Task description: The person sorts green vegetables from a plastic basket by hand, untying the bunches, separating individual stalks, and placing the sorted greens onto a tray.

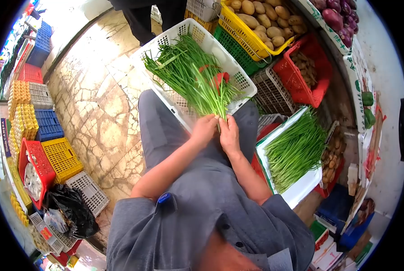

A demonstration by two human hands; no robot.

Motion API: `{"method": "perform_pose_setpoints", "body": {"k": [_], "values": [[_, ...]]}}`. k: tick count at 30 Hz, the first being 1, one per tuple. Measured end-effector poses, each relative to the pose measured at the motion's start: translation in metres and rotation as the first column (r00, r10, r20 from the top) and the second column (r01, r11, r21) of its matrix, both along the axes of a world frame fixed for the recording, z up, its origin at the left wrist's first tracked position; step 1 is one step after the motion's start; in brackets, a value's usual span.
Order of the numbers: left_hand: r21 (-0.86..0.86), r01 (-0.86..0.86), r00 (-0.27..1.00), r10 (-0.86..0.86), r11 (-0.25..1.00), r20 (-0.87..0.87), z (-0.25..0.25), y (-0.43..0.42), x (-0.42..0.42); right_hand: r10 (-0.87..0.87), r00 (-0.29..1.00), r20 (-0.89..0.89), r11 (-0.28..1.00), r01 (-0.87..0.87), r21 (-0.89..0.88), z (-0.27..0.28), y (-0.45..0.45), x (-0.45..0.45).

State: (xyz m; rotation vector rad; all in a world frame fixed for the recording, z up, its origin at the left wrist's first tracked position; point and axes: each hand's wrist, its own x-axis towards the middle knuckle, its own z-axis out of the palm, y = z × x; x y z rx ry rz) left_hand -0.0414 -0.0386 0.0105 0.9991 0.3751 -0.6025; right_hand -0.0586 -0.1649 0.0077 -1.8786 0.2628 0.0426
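Observation:
A white perforated plastic crate (242, 86) rests at my knees, holding a loose heap of long green garlic chives (184, 63). Over its near edge, the pale stem ends of a bunch of garlic chives (213, 97) come together between my hands. My left hand (204, 129) is closed at the stems with its fingertips pinched. Close beside it, my right hand (230, 135) is wrapped round the same stem ends. Something red (221, 79) shows among the leaves in the crate; its kind is unclear.
At my right, a white foam box (296, 192) holds more chives in neat rows. Behind it stand a yellow crate of potatoes (267, 22) and a red crate (317, 90). Stacked crates (60, 158) and a black bag (75, 207) line the left. A person's dark-trousered legs (150, 20) stand ahead.

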Motion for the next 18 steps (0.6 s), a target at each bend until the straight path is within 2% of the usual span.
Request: {"method": "perform_pose_setpoints", "body": {"k": [2, 4, 7, 9, 10, 13, 16, 18], "values": [[0.036, 0.026, 0.996, -0.029, 0.999, 0.082, 0.006, -0.001, 0.001, -0.073, 0.993, -0.093, 0.973, 0.091, 0.213, -0.009, -0.006, 0.0], [0.165, 0.077, 0.969, -0.112, 0.983, 0.22, 0.012, -0.002, 0.0, -0.063, 0.995, -0.077, 0.941, 0.085, 0.326, -0.012, -0.011, -0.002], [-0.042, 0.024, 0.993, -0.019, 0.999, 0.116, 0.025, -0.004, 0.003, -0.082, 0.996, -0.024, 0.868, 0.083, 0.489, -0.002, -0.011, -0.007], [-0.064, -0.053, 0.997, 0.049, 0.997, -0.062, 0.035, 0.0, 0.007, -0.116, 0.993, -0.034, 0.801, 0.113, 0.588, 0.013, -0.007, -0.01], [-0.069, -0.091, 0.985, 0.08, 0.993, -0.151, 0.038, 0.002, 0.01, -0.111, 0.993, -0.032, 0.796, 0.108, 0.596, 0.019, -0.006, -0.01], [0.046, -0.257, 0.966, 0.256, 0.965, 0.031, 0.005, 0.009, 0.02, -0.095, 0.995, -0.009, 0.774, 0.08, 0.628, 0.026, -0.012, -0.013], [0.059, -0.307, 0.951, 0.303, 0.95, 0.065, 0.005, 0.016, 0.038, -0.082, 0.997, -0.008, 0.77, 0.069, 0.634, 0.03, -0.014, -0.017], [0.068, -0.324, 0.946, 0.323, 0.944, 0.028, 0.009, 0.016, 0.047, -0.064, 0.998, -0.021, 0.774, 0.063, 0.63, 0.032, -0.015, -0.02]]}}
